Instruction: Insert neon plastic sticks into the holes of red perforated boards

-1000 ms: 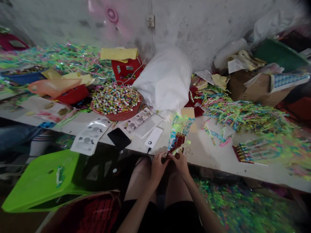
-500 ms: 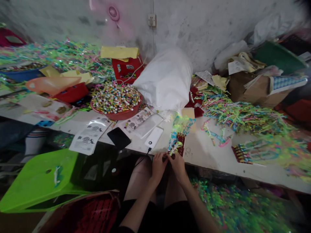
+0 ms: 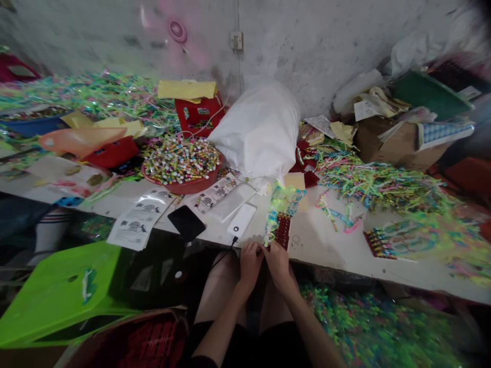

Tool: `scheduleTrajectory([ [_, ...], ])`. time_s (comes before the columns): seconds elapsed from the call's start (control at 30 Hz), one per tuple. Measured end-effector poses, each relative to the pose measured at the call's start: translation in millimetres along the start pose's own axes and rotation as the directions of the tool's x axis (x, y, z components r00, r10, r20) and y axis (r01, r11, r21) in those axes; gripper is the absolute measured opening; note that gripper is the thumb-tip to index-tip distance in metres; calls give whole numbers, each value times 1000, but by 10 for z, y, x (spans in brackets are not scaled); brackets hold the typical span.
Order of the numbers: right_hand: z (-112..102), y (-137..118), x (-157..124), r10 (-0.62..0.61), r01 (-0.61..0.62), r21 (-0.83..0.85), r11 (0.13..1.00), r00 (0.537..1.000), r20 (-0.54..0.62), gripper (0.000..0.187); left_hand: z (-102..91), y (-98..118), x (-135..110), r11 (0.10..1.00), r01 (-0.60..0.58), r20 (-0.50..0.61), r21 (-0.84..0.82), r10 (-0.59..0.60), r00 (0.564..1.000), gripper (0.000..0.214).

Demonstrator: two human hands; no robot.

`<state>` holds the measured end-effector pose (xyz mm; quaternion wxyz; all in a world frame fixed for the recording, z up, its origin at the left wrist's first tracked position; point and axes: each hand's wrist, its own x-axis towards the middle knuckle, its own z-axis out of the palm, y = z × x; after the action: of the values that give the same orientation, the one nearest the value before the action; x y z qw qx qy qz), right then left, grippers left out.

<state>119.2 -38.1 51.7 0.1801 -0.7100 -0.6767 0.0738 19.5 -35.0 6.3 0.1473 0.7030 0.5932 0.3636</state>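
My left hand (image 3: 250,259) and my right hand (image 3: 276,258) meet at the front edge of the white table (image 3: 326,243), just above my knees. Both grip the near end of a colourful bundle (image 3: 279,220): a dark red piece with green, blue and yellow strips standing up from it. The bundle leans away from me over the table edge. Its lower end is hidden by my fingers.
A white power bank (image 3: 241,220), a black phone (image 3: 187,223) and printed bags (image 3: 138,223) lie left of my hands. Behind are a red bowl of small coloured pieces (image 3: 180,162), a white sack (image 3: 261,130), strip heaps (image 3: 383,186), another bundle (image 3: 383,243). A green stool (image 3: 57,294) stands at left.
My hands have stayed together at the table edge while the bundle has tipped more upright, its strips closing together. The view has shifted slightly.
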Motion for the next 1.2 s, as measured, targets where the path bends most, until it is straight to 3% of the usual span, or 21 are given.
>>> scheduleTrajectory([
  [0.23,-33,-82,7,1,-1,-32,999,1000,5,12,14,-20,-1,1000,9,-21,-27,-9,1000,9],
  [0.47,-11,36,2,91,-92,73,993,996,19,16,28,-31,5,1000,18,-14,-13,-18,1000,3],
  [0.73,22,-57,-5,1,-1,39,999,1000,12,13,59,-58,-21,999,51,8,-10,-51,999,5],
  [1.03,47,-34,46,62,-65,53,996,996,59,14,0,-20,3,998,57,7,-33,-57,998,4],
  [1.1,-16,-19,10,41,-45,88,995,998,47,12,-8,-29,11,998,38,9,-52,-38,999,4],
  [1.2,-294,-55,-123,-14,16,181,983,1000,-15,11,1,-48,8,996,33,-4,-82,-33,999,4],
])
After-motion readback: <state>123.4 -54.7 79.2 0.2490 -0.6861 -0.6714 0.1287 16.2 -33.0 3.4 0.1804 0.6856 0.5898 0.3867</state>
